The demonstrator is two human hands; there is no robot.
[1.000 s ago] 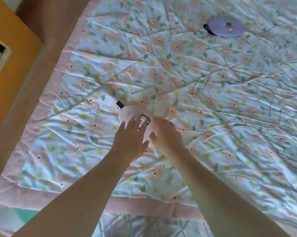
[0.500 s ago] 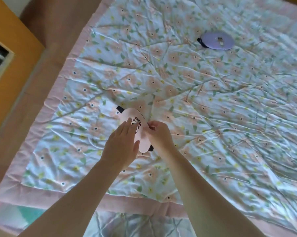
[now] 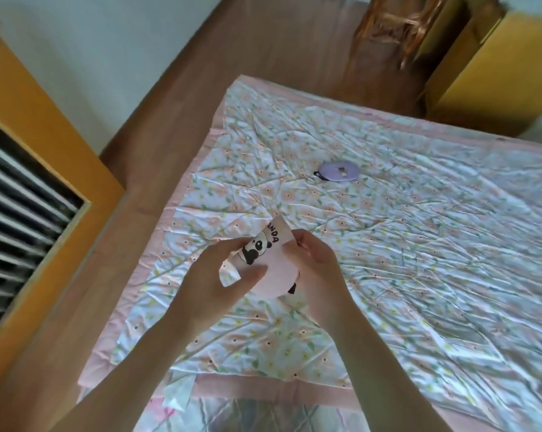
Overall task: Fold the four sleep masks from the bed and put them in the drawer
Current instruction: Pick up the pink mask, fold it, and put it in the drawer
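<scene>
Pink sleep mask point(image 3: 271, 260), panda print and black "ANDA" lettering showing, folded over, held above the bed point(image 3: 419, 244). Left hand point(image 3: 215, 275) and right hand point(image 3: 310, 257) both pinch it. Purple sleep mask point(image 3: 338, 171) lies flat farther up the bed.

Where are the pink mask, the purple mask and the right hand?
pink mask point(image 3: 265, 244), head view, on the panda print.
purple mask point(image 3: 339, 171), head view, on its middle.
right hand point(image 3: 313, 257), head view, on its back.

Both hands raised, left hand point(image 3: 213, 275) and right hand point(image 3: 313, 260) pinching.
</scene>
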